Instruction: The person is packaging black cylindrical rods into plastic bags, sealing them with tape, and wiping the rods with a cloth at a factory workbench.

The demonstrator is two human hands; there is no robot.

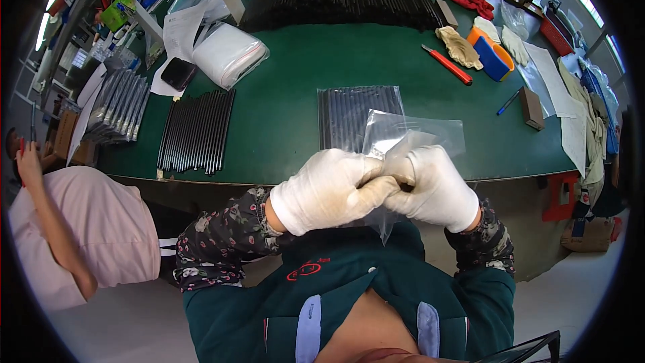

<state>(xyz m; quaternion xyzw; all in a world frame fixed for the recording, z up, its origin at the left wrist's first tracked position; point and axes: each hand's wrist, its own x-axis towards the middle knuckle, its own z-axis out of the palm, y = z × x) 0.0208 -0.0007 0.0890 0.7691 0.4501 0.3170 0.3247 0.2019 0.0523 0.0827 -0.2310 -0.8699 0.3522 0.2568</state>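
Both my hands wear white gloves and meet close to my chest, pinching the edge of a clear plastic bag (pixel 411 132). My left hand (pixel 329 189) grips the bag from the left, my right hand (pixel 435 185) from the right. The bag's lower corner hangs down between my wrists. Just beyond the bag, on the green table (pixel 289 107), lies a flat clear bag filled with black rods (pixel 349 115).
A row of loose black rods (pixel 197 132) lies at the left, a long stack of black rods (pixel 336 0) at the far edge. A red utility knife (pixel 447 65), gloves, a blue-orange box (pixel 492 58), a phone (pixel 178 72) and white bags sit around. Another person in pink (pixel 80 228) is at my left.
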